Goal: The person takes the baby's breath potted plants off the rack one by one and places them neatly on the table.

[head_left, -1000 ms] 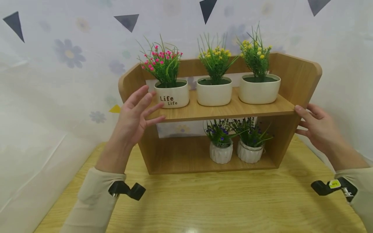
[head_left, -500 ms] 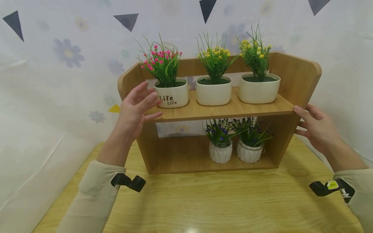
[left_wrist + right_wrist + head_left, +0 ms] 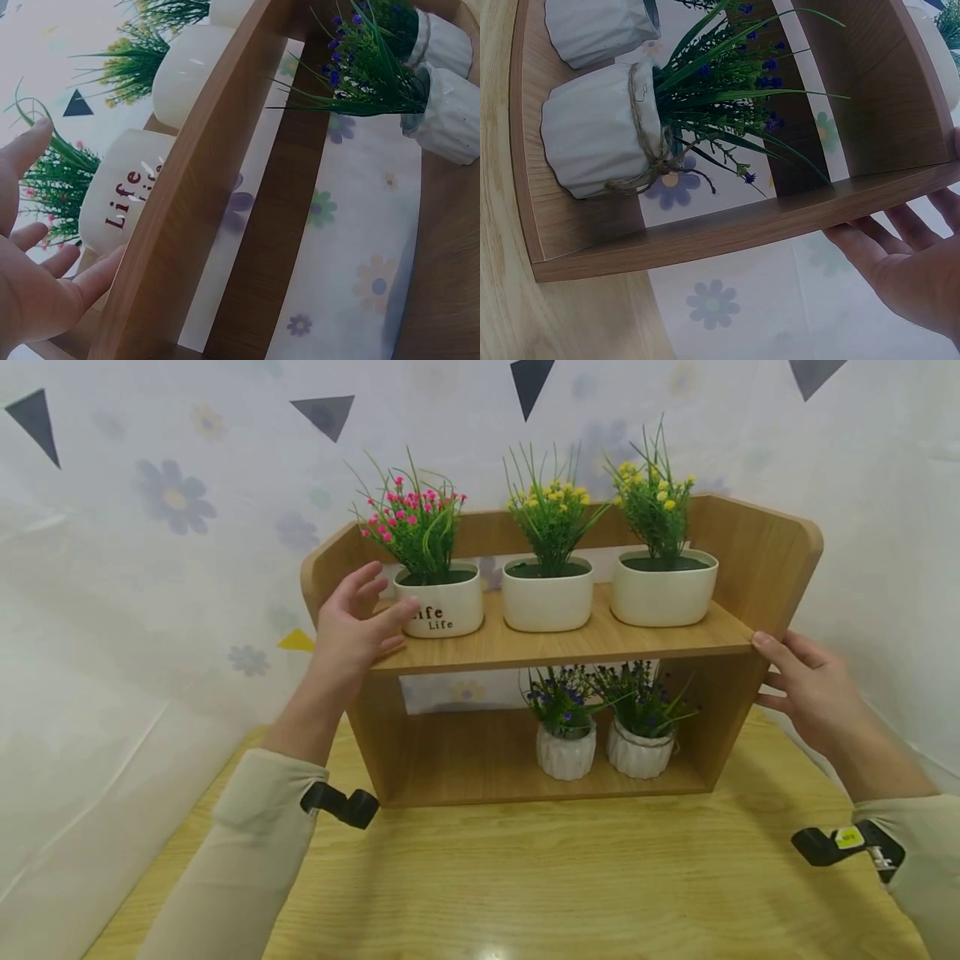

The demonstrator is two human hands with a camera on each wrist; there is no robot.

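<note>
A two-tier wooden shelf (image 3: 555,647) stands on the table. My left hand (image 3: 352,622) is at its left end, fingers spread and relaxed beside the white "Life" pot (image 3: 453,602) with pink flowers. In the left wrist view, the hand's lowest finger (image 3: 101,277) reaches behind the upper board's front edge; whether it touches the board is unclear. My right hand (image 3: 813,689) holds the right side panel (image 3: 780,556), thumb on the front edge and fingers along the outer face. The fingers (image 3: 907,225) are partly hidden behind the panel in the right wrist view.
Two white oval pots, one in the middle (image 3: 547,602) and one on the right (image 3: 663,593), carry yellow flowers on the upper tier. Below are two ribbed white pots (image 3: 566,756) with purple flowers, one tied with twine (image 3: 639,112). The wooden table (image 3: 525,877) extends in front.
My left hand has moved slightly up and inward against the shelf's left end, its fingers drawing closer together. The right hand has kept its place on the side panel. The pots stand unchanged.
</note>
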